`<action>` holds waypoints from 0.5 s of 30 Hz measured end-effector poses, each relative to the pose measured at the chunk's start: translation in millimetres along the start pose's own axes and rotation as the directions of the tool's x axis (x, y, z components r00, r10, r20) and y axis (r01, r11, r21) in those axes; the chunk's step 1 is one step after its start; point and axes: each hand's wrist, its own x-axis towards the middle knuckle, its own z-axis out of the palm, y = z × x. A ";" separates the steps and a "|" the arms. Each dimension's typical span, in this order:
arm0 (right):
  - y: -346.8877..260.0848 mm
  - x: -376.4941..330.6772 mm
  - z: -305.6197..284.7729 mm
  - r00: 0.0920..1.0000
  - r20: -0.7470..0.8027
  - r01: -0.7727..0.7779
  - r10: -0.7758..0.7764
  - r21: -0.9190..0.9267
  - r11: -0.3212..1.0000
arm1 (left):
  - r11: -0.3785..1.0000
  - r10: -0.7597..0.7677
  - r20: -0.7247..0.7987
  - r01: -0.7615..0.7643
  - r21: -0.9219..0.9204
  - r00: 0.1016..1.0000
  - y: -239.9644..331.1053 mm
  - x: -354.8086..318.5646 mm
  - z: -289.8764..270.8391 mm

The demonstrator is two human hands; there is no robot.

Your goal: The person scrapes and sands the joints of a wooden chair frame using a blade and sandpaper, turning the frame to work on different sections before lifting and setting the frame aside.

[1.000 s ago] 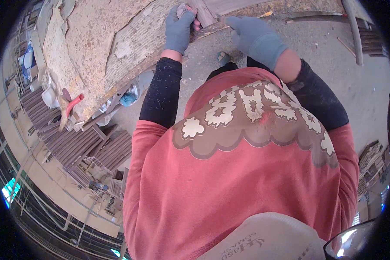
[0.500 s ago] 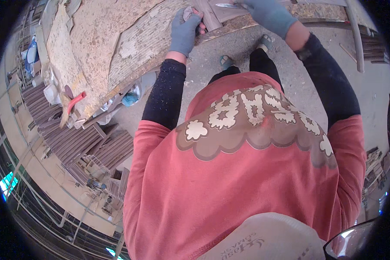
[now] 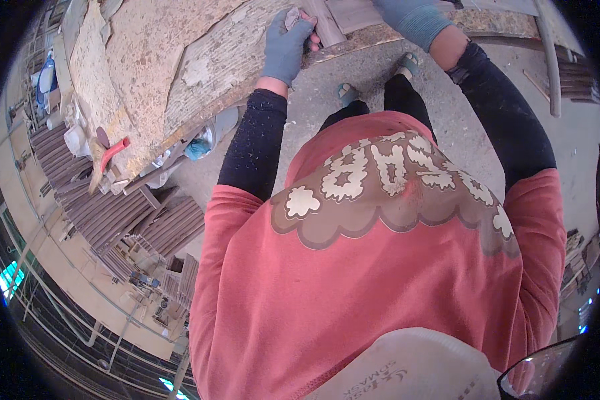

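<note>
My left hand [image 3: 285,48], in a grey-blue glove with bare fingertips, is closed around a small crumpled pale grey-pink lump [image 3: 292,17] whose kind I cannot make out. It rests at the near edge of a worn, patchy worktable [image 3: 207,83], beside a brownish wooden board [image 3: 327,24]. My right hand [image 3: 417,20], in a similar glove, is over the table further right, above another flat brown board [image 3: 357,16]. Its fingers run out at the top edge of the picture, so whatever they hold is hidden.
A red tube [image 3: 115,153] sticks out at the table's left corner, near plastic bags [image 3: 199,148]. Stacks of brown wooden strips [image 3: 117,220] stand on the left. A grey bar [image 3: 550,60] juts out at the right. My feet [image 3: 347,94] are on the concrete floor below the table edge.
My right hand has moved slightly up and to the right; the thin metal blade seen in it earlier is now out of sight. The left hand stays almost in place.
</note>
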 end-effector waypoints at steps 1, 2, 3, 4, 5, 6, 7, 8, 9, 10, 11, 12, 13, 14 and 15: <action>0.7 0.3 1.6 0.997 -0.055 0.046 -0.047 -0.011 0.999 | 1.000 -0.008 0.000 0.008 -0.002 1.000 -0.5 0.4 -0.3; 2.5 0.2 3.0 0.997 -0.055 0.045 -0.046 -0.011 0.999 | 1.000 -0.009 0.000 0.009 -0.001 1.000 -0.1 0.3 0.0; 4.8 -0.7 3.9 0.994 -0.059 0.092 -0.092 -0.006 0.996 | 1.000 -0.022 -0.007 0.022 0.013 1.000 0.3 0.1 0.3; 6.9 -2.2 4.8 0.988 -0.063 0.138 -0.138 -0.001 0.990 | 0.999 -0.035 -0.015 0.035 0.028 0.999 0.7 0.2 0.7; 6.3 -3.9 4.7 0.988 -0.063 0.139 -0.138 -0.001 0.990 | 0.999 -0.035 -0.015 0.035 0.028 0.999 0.5 0.2 0.2; 4.8 -7.2 4.9 0.984 -0.062 0.165 -0.167 -0.027 0.986 | 0.999 -0.032 -0.010 0.032 0.031 0.999 0.4 0.3 -0.4; 3.1 -10.9 4.8 0.979 -0.059 0.191 -0.195 -0.054 0.980 | 0.999 -0.029 -0.003 0.029 0.034 1.000 0.1 0.4 -0.7; 1.8 -15.6 5.4 0.979 -0.060 0.191 -0.194 -0.055 0.980 | 0.999 -0.028 -0.003 0.028 0.034 1.000 0.1 0.7 -0.8; 0.4 -21.3 6.3 0.980 -0.058 0.190 -0.193 -0.052 0.980 | 1.000 -0.026 -0.004 0.026 0.010 1.000 -0.1 1.0 -0.7; -0.2 -26.2 5.9 0.980 -0.056 0.188 -0.191 -0.050 0.981 | 1.000 -0.025 -0.005 0.025 -0.015 1.000 -0.3 1.2 -0.8; -0.3 -30.0 3.6 0.980 -0.056 0.190 -0.193 -0.049 0.981 | 1.000 -0.025 -0.007 0.025 -0.015 1.000 -1.1 1.1 -1.5; -0.2 -33.3 0.9 0.975 -0.014 0.219 -0.220 -0.044 0.975 | 1.000 -0.026 -0.005 0.026 -0.004 1.000 -2.0 0.9 -2.3; 0.0 -34.2 -0.7 0.969 0.027 0.248 -0.247 -0.037 0.968 | 1.000 -0.028 -0.003 0.028 0.008 1.000 -2.8 0.7 -3.3; 1.1 -33.7 -1.6 0.969 0.028 0.245 -0.244 -0.036 0.969 | 1.000 -0.030 0.000 0.030 0.008 1.000 -2.3 0.6 -2.0; 2.1 -31.6 -1.8 0.977 0.003 0.212 -0.212 -0.047 0.976 | 0.999 -0.030 -0.015 0.029 -0.013 0.999 -1.7 0.2 -1.1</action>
